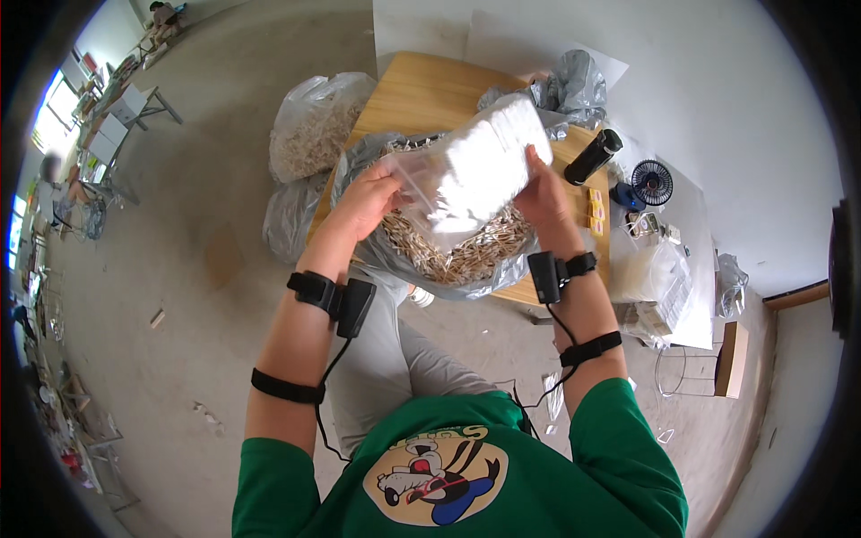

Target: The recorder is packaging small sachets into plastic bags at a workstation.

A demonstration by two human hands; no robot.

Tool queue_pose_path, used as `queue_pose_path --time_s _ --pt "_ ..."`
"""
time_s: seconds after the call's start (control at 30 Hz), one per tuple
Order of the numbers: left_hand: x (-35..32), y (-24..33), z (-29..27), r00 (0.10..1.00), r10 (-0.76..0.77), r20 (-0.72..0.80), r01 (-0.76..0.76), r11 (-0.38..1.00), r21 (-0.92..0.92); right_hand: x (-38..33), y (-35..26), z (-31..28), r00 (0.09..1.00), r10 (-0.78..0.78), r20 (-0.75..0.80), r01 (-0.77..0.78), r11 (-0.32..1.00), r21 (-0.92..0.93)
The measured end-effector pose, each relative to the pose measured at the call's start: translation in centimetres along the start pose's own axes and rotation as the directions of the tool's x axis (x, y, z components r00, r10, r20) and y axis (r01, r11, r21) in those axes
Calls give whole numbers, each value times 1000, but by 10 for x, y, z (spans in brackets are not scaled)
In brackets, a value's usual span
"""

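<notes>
Over the wooden table [430, 79], both hands hold a clear plastic bag [489, 157] with white contents, tilted and bright with glare. My left hand [366, 203] is closed on the loose, flat end of the bag, fingers pinching the film. On the opposite side my right hand [543, 195] grips the bag near its full end, thumb up along its edge. Right below lies a large heap of thin brown sticks with pale ends [448, 260], which look like cotton swabs. They sit in a spread grey plastic bag [471, 290], partly hidden by the held bag.
Left of the table stands a filled clear bag [314, 130]. Crumpled grey plastic [574, 85] lies at the back right, near a black bottle [594, 157] and a small fan [652, 183]. A white side table [695, 269] carries plastic bags. People sit far left.
</notes>
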State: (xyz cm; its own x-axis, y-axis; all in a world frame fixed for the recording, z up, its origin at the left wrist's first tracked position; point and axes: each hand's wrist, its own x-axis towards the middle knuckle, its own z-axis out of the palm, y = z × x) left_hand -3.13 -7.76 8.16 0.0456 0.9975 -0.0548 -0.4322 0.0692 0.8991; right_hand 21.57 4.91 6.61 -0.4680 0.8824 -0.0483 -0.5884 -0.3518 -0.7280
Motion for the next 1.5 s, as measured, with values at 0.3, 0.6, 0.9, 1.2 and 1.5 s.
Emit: queue_pose_path --time_s 0.3,0.6,0.9,1.2,1.5 --pt "44 -2 -12 994 97 -40 -51 777 627 14 -20 39 905 -364 219 419 675 -608" --pt "72 43 32 970 235 -65 -163 821 548 3 -38 47 946 -161 280 323 432 -842" --pt "88 58 22 976 218 -23 -142 708 692 1 -56 33 959 -106 263 277 550 -788" --pt "85 61 26 931 365 14 -232 561 794 -2 -58 47 829 -333 449 466 -30 -884" --pt "94 63 9 895 440 74 -183 211 960 1 -83 70 756 -307 578 507 -284 -814"
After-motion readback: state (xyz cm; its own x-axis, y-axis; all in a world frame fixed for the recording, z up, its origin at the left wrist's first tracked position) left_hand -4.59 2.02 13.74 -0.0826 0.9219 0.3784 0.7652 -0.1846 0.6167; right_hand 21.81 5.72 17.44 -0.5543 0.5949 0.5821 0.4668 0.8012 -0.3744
